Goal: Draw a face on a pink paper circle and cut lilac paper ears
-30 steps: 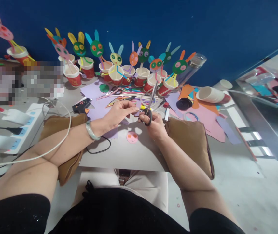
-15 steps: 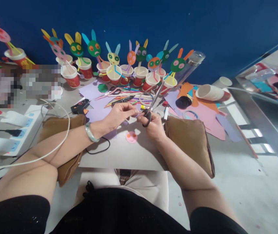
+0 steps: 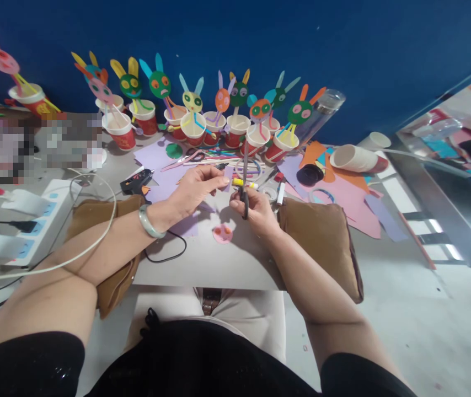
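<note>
My left hand (image 3: 200,187) pinches a small piece of purple paper (image 3: 228,175) between thumb and fingers. Just to its right, my right hand (image 3: 255,208) is closed round the dark handles of a pair of scissors (image 3: 245,175), whose blades point away from me. The blades and the purple piece are apart. Below both hands, a pink paper disc (image 3: 223,233) with orange eyes lies on the table. Behind the hands are a yellow glue stick or marker (image 3: 237,182) and a pile of coloured sticks.
Paper cups (image 3: 193,128) holding rabbit figures line the wall. Brown cushions (image 3: 320,242) flank my forearms. A glue gun (image 3: 135,182) and power strip (image 3: 45,220) are on the left; coloured paper (image 3: 353,201) and stacked cups (image 3: 353,159) on the right.
The scissors have turned more upright and moved slightly left, away from the purple piece. My left hand has shifted a little left with the paper.
</note>
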### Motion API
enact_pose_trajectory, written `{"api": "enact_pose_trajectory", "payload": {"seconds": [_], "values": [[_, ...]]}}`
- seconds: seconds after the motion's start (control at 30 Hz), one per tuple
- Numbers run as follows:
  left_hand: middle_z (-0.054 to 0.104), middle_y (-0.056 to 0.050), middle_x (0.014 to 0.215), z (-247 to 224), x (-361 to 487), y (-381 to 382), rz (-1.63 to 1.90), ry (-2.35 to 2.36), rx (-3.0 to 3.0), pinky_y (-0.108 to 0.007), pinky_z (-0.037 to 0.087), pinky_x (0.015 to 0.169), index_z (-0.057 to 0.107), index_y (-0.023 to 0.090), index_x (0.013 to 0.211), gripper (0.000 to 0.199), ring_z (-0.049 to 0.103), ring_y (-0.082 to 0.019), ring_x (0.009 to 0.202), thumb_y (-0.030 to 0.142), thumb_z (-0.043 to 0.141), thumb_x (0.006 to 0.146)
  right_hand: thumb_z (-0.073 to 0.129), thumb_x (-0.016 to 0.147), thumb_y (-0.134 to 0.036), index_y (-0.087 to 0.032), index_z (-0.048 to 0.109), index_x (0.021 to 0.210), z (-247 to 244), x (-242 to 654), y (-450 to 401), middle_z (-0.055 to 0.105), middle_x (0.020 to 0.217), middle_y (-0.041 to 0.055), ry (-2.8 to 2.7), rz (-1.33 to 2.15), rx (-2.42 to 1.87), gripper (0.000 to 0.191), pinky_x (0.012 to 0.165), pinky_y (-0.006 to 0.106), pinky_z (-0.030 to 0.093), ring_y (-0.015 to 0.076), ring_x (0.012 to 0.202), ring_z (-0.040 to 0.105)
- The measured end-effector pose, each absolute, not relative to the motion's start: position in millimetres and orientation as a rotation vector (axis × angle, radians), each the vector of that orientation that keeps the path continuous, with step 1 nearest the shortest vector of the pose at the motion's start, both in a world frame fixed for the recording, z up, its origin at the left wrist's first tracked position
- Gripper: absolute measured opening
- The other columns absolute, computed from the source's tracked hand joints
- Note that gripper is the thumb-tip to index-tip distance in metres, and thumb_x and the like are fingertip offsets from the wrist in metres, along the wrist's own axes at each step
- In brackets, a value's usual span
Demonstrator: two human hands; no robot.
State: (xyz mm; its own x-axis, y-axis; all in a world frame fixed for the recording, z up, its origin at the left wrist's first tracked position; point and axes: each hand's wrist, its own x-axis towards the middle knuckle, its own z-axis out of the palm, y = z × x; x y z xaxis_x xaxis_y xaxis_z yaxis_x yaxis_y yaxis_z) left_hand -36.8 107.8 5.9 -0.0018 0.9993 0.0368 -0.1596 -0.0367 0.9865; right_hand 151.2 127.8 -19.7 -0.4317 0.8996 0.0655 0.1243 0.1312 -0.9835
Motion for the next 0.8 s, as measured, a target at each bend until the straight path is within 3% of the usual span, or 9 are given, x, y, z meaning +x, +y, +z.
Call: {"api": "enact_pose_trajectory", "payload": {"seconds": [0.43,0.8], "values": [[0.059,0.003,0.064,11.7,-39.9,108.9,1.337,1.044,1.036,-0.025,0.043,0.061,0.062,0.018,0.064,0.018,0.05,-0.008,0.06,0.025,0.077,0.071,0.063,0.072,-0.092,-0.021,0.061,0.078,-23.4,151.3,127.3,0.061,0.076,0.0025,-2.046,1.355,-0.908,0.072,0.071,0.033,0.043,0.0179,0.072,0.053],[0.058,0.004,0.062,6.8,-36.6,109.5,1.294,1.078,0.991,-0.024,0.042,0.059,0.058,0.019,0.063,0.022,0.049,-0.008,0.058,0.026,0.077,0.071,0.061,0.07,-0.095,-0.02,0.06,0.076,-24.8,147.9,125.3,0.059,0.072,0.0027,-2.051,1.372,-0.904,0.075,0.068,0.033,0.041,0.0179,0.069,0.052]]}}
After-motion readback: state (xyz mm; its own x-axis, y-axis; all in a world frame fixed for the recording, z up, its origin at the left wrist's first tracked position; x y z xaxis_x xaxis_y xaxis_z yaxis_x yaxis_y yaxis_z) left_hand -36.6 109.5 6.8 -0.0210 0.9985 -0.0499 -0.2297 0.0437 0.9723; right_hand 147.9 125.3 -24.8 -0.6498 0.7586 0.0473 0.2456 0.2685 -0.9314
